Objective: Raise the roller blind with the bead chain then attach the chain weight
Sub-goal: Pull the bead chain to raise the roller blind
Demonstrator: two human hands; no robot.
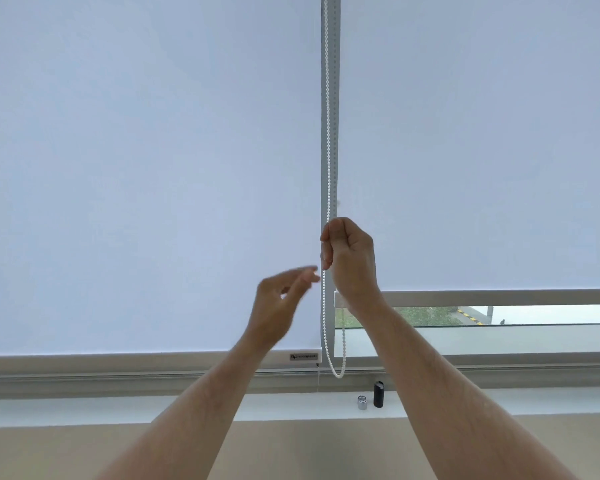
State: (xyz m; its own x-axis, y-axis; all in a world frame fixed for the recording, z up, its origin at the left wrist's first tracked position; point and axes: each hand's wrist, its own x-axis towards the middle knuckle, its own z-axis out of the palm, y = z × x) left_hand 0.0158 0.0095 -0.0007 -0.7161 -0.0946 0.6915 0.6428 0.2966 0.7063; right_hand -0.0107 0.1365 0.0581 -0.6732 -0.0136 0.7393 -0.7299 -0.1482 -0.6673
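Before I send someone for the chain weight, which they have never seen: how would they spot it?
Look at the window sill below the two blinds. Under the hanging bead chain loop stand two small upright cylinders. It is probably the taller black cylinder, right of the shorter shiny silver piece.

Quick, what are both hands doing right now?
Left hand: open, fingers loose and blurred, holding nothing, beside the bead chain.
Right hand: closed on the bead chain.

We hold our right hand up in a closed fist, our left hand loosely spread just below
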